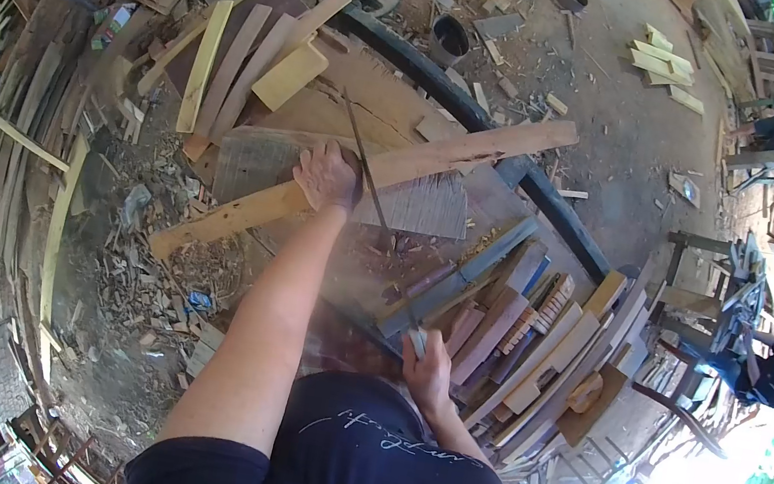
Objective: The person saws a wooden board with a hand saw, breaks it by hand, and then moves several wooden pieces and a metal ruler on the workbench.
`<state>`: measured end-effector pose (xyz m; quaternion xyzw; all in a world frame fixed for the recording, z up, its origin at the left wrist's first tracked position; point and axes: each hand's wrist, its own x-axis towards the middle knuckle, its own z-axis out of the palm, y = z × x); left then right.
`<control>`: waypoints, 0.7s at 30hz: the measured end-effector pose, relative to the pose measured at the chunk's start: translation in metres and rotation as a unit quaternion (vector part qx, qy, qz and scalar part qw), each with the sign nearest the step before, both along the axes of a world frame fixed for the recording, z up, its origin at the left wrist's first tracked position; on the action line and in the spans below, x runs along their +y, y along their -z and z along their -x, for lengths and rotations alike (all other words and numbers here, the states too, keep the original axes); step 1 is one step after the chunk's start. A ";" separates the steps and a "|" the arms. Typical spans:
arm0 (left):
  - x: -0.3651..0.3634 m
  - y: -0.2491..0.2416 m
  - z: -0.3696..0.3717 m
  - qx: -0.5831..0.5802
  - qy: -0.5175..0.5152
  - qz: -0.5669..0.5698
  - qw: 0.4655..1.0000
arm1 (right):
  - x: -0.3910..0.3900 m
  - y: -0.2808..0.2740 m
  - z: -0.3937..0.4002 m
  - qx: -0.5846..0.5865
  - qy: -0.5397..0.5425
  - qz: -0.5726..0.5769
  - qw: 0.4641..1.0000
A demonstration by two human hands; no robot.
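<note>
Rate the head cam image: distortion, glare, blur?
Head view: strong fisheye, black corners, edges bowed; head view: lower right blown out beside the person in a dark top; head view: left hand and long plank readable; head view: grey object in the right hand too small to identify.

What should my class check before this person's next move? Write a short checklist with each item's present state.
1. Left hand resting on the long plank: ok.
2. Left hand well clear of the blade: not ok; in this view it looks very near.
3. Blade lying across the plank: ok, it crosses at a slant.
4. Right hand closed on the pale handle: ok.
5. Grey board under the plank: ok, though both plank ends reach past it.
6. Depth of any cut: cannot tell from above.
</note>
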<state>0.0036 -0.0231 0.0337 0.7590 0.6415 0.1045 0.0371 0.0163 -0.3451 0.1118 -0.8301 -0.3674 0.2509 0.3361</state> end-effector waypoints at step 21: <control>0.003 0.008 0.000 0.015 0.011 -0.002 1.000 | 0.116 0.039 -0.011 0.023 0.028 -0.054 0.998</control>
